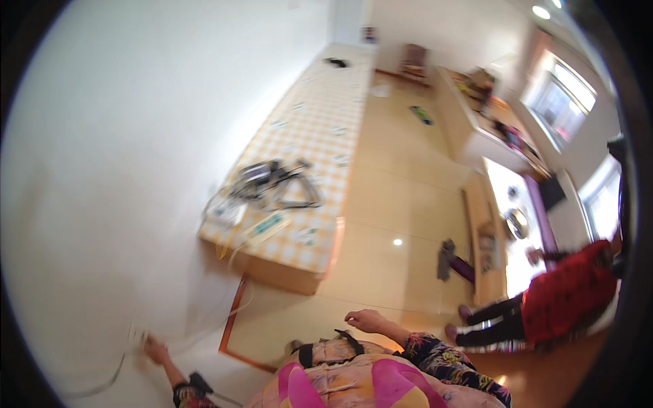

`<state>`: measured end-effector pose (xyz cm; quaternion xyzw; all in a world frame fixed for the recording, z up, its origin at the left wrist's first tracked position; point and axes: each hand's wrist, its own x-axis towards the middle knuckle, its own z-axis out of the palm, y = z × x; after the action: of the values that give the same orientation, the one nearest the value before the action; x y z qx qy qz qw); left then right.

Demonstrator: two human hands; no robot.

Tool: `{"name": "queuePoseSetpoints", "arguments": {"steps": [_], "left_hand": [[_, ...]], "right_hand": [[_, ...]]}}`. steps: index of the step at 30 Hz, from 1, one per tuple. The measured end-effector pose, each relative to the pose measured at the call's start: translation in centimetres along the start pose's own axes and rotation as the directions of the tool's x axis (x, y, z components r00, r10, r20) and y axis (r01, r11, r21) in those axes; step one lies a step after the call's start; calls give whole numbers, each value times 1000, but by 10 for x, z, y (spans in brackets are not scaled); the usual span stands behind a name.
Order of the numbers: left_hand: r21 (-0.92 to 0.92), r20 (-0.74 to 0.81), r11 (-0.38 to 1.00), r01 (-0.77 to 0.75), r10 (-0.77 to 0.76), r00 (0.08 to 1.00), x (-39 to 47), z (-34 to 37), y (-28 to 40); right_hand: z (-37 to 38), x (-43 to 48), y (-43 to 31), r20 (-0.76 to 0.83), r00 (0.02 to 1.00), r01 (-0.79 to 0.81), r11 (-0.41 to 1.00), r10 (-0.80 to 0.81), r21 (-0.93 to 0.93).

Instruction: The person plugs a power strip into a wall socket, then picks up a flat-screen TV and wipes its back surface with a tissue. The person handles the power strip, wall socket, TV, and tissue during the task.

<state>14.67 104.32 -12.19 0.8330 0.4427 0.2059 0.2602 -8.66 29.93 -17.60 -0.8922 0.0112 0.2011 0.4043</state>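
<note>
My left hand is stretched to the lower left, right by a wall socket on the white wall. It is blurred, and whether its fingers pinch a plug cannot be made out. A dark cable drops from near the socket. A white cable runs from the power strip on the long table down along the wall towards that hand. My right hand hangs in front of my body above the floor, fingers loosely bent, with nothing seen in it. A dark strap crosses my pink clothing.
The long table with a checked cloth stands against the wall, bearing black cables and devices. At right, a person in red stands beside a counter holding a metal bowl. A green-and-dark item lies on the floor.
</note>
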Motion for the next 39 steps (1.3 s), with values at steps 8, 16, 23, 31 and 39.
{"name": "queuePoseSetpoints", "arguments": {"steps": [8, 16, 23, 31, 39], "left_hand": [[14, 220, 979, -205, 197, 955, -141, 69, -8], [-169, 64, 811, -560, 576, 815, -264, 83, 90], [-379, 99, 677, -631, 707, 700, -342, 8, 213], [-627, -2, 613, -480, 615, 788, -356, -104, 327], [-696, -349, 178, -695, 763, 544, -440, -256, 436]], "right_hand": [[-20, -88, 69, -104, 969, -230, 971, 222, -71], [-10, -119, 104, -201, 931, -306, 952, 303, 15], [-33, -128, 131, -216, 912, -314, 932, 349, 181], [-113, -113, 193, -311, 880, -202, 874, 360, 442], [-291, -49, 10, -436, 882, 346, 871, -176, 349]]}}
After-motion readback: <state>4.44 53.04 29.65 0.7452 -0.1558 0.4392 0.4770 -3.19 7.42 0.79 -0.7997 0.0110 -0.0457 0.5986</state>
